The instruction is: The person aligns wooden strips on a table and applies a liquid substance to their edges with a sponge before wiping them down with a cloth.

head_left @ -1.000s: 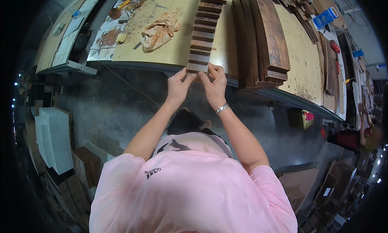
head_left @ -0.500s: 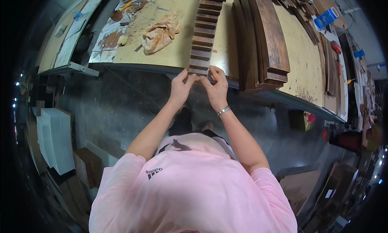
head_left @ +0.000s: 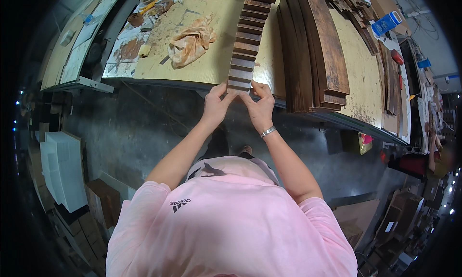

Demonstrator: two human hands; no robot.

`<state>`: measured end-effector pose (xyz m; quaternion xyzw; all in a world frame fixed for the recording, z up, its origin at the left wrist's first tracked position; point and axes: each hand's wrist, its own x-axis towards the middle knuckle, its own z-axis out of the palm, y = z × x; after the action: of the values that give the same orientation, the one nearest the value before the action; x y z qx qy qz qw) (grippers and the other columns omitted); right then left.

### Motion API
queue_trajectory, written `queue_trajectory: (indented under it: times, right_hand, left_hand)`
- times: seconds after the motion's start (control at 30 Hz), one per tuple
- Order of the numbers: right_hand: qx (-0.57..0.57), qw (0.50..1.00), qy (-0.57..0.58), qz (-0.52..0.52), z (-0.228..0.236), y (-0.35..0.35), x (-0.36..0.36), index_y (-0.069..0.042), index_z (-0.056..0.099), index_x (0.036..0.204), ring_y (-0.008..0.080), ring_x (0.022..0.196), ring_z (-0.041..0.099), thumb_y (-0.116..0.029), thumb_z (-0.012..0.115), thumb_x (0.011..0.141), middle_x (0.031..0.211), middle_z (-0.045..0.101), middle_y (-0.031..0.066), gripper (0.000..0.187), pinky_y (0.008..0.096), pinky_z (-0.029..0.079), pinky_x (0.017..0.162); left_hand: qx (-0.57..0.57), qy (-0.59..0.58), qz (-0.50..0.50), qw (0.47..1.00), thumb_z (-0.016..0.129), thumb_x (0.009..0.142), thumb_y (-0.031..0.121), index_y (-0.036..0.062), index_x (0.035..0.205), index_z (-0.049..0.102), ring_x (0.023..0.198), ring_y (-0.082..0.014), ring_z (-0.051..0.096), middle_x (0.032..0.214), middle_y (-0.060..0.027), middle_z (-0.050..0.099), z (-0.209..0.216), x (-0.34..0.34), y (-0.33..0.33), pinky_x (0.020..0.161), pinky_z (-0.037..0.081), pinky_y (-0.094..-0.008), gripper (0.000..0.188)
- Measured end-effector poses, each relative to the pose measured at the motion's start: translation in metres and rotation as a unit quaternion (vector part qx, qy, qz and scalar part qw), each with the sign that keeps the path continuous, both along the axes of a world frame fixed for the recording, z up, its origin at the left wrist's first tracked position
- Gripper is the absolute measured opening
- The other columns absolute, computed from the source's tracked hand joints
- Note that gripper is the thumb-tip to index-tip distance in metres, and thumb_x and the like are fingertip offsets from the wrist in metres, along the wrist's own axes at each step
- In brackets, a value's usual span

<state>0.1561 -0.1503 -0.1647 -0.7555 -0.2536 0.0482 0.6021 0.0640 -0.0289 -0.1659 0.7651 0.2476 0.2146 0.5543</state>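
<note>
A staggered row of brown wooden boards (head_left: 246, 50) runs away from me over the table edge, their ends showing like steps. At its near end, my left hand (head_left: 215, 105) grips the left side of the nearest board, fingers closed along its edge. My right hand (head_left: 260, 107), with a metal band at the wrist, closes on the right side of the same end. Both thumbs point inward and almost meet at the board's front edge. How far the fingers reach underneath is hidden.
The pale yellow table (head_left: 154, 65) bears a stained cloth (head_left: 191, 42) on the left and a tall stack of long dark boards (head_left: 320, 51) on the right. A blue container (head_left: 386, 23) lies far right. White foam blocks (head_left: 63, 169) stand on the floor at left. Another person (head_left: 439, 159) is at the far right.
The whole view has shifted slightly. Both hands keep their grip on the near end of the boards, with little other visible movement.
</note>
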Motion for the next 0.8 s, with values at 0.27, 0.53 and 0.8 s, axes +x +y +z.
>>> queue_trajectory:
  times: [0.27,0.53,0.8]
  right_hand:
    - [-0.005,1.000,-0.019,-0.023,-0.005,-0.012,-0.013,0.002,0.067,0.114,0.0315,0.094,0.062,-0.008,0.077,0.076,0.104,0.064,0.0161,0.041,0.0375,0.050,0.086]
    - [-0.019,0.999,-0.016,-0.046,-0.001,-0.001,-0.010,0.001,0.068,0.110,0.0271,0.081,0.062,-0.009,0.080,0.076,0.094,0.064,0.0139,0.037,0.0354,0.050,0.073]
    - [-0.009,0.990,0.140,-0.027,-0.004,-0.001,0.006,0.003,0.067,0.112,0.0210,0.085,0.063,-0.012,0.082,0.078,0.096,0.062,0.0117,0.040,0.0327,0.052,0.076]
  left_hand:
    - [0.038,-0.060,0.077,0.995,0.069,0.088,0.012,0.0036,0.120,0.068,0.114,-0.0286,0.062,0.122,-0.0149,0.067,-0.008,-0.008,-0.033,0.097,0.047,-0.0357,0.033]
    - [-0.005,-0.029,0.101,0.994,0.069,0.090,0.005,-0.0034,0.106,0.070,0.085,-0.0092,0.063,0.095,-0.0061,0.071,-0.023,-0.001,-0.014,0.079,0.051,-0.0245,0.018]
    - [-0.048,0.010,0.086,0.995,0.076,0.083,0.016,-0.0040,0.103,0.068,0.090,-0.0203,0.066,0.103,-0.0141,0.070,-0.007,0.009,-0.005,0.083,0.050,-0.0308,0.029]
